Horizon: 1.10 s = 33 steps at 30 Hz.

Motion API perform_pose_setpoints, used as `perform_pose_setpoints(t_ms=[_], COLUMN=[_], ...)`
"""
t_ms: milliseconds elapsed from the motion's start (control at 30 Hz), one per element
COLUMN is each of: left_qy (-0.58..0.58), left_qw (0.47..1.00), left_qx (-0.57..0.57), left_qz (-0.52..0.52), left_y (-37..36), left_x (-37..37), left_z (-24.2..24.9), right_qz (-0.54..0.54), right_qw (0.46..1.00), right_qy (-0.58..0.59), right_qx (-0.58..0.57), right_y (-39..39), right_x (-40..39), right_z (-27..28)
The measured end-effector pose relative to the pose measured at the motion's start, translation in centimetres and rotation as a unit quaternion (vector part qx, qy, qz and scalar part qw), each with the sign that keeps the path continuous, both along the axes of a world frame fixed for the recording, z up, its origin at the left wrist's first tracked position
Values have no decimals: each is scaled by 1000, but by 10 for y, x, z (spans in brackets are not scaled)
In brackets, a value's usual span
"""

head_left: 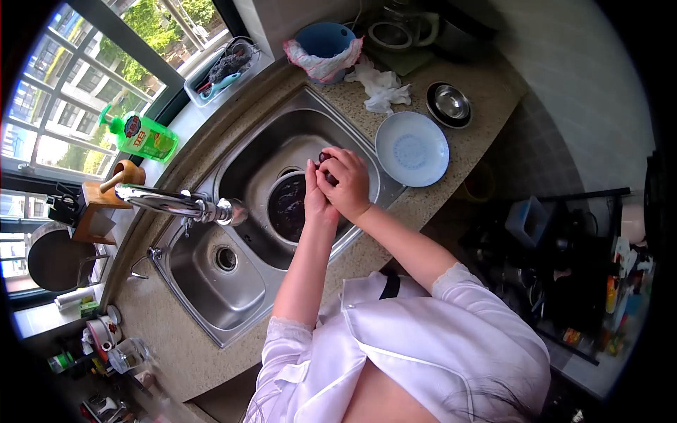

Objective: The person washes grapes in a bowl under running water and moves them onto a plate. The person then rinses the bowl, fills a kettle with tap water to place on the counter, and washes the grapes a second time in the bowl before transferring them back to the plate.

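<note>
My left hand (317,200) and my right hand (350,185) are pressed together over the large sink basin. Small dark red round fruit (324,157) shows between the fingers; its exact kind I cannot tell. The right fingers curl over the fruit, while the left hand, fingers together, supports it from the other side. Just below and left of the hands, a round bowl (272,215) sits in the basin with dark, wet, shiny contents. My left wrist and hand cover part of its right side.
A chrome faucet (176,203) reaches over the double sink (218,292). On the counter right of it are a pale blue plate (412,149), small metal bowls (450,103), a crumpled white bag (379,86) and a lined blue bin (324,42). Green soap (148,137) stands by the window.
</note>
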<state>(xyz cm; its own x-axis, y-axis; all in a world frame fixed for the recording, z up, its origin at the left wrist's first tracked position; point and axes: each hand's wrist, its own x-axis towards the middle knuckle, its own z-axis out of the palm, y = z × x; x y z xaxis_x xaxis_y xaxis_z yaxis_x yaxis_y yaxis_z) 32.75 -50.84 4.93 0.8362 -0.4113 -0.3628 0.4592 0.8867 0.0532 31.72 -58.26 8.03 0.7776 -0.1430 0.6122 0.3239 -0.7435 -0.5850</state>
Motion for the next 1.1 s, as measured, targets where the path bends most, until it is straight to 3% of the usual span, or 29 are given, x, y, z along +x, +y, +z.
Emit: perform_pose_setpoints(t_ms=[167,400,600,700,733,800,900,1000,1033,1067,1100], left_qy=[-19,-47,-44,-64,-60,-24,-10,23,-10,-42,-29], left_qw=[996,961,928,913,913,885,882,883,903,921,930], left_qx=[86,270,351,357,358,408,412,423,390,355,342], left_qz=[-34,-33,-115,-187,-187,-223,-230,-203,-179,-155,-134], left_y=[-103,-188,-189,-183,-180,-177,-161,-146,-137,-128,-120], left_x=[14,12,13,18,16,16,17,11,8,4,2], left_z=[-12,-29,-22,-9,-6,28,24,29,23,20,29], right_qz=[-72,-98,-98,-85,-90,-33,6,0,-27,-24,-31], right_qw=[994,967,962,943,933,890,838,846,889,889,923], right_qy=[-44,5,49,43,80,43,44,45,71,75,74], right_qx=[67,236,251,319,340,453,544,530,452,451,376], right_y=[-97,-183,-213,-225,-231,-237,-245,-246,-246,-240,-230], right_x=[1,4,4,8,5,10,5,-1,-5,-8,-12], right_z=[0,-61,-85,-84,-83,-92,-85,-69,-63,-54,-45])
